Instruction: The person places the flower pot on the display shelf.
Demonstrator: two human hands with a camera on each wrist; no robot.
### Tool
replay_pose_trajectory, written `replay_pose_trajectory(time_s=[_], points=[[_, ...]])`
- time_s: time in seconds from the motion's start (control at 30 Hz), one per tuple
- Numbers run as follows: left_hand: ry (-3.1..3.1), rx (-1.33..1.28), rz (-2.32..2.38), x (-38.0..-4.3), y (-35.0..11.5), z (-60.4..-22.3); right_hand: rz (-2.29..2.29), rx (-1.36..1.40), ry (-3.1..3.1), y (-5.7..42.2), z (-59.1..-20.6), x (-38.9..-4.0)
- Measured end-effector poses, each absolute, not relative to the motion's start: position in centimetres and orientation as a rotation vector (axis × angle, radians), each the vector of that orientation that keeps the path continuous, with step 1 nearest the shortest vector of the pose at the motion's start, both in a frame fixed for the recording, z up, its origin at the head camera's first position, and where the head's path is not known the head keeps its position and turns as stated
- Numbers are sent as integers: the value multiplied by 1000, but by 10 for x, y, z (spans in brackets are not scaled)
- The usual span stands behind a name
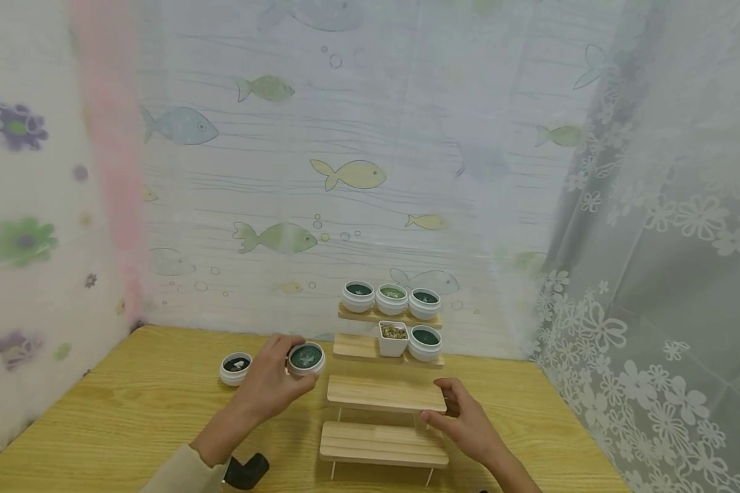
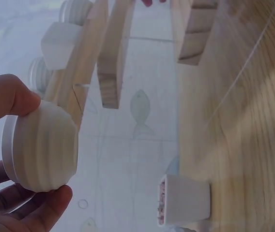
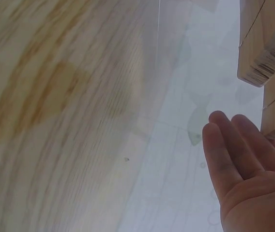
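My left hand [image 1: 274, 373] grips a round white pot [image 1: 306, 357] with dark green contents, thumb and fingers on opposite sides of its wall. In the left wrist view this pot [image 2: 43, 147] shows its ribbed side. A tiered wooden display stand [image 1: 385, 394] is to the right of it. At the right end of its second shelf from the bottom, my right hand [image 1: 465, 421] holds the board's corner between thumb and index finger. The right wrist view shows the other fingers [image 3: 234, 150] extended beside the boards.
On the top shelf stand three round pots [image 1: 391, 299]. The shelf below bears a square pot [image 1: 393, 338] and a round pot [image 1: 425, 343]. Left of my left hand, another white pot [image 1: 235, 369] sits on the wooden table [image 1: 129, 404]. A black object [image 1: 247, 471] lies near the left sleeve.
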State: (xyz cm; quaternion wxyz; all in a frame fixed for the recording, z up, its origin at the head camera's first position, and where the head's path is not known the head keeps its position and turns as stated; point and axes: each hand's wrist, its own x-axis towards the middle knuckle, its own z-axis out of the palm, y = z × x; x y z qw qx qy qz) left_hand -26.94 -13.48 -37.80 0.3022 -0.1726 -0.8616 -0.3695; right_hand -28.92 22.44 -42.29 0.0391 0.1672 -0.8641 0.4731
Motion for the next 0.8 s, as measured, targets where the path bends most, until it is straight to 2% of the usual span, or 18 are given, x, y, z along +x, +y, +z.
replay_pose_trajectory(time_s=[0.8], points=[[-2145, -532, -1087, -275, -98, -352, 1452, 504, -2639, 225, -424, -290]])
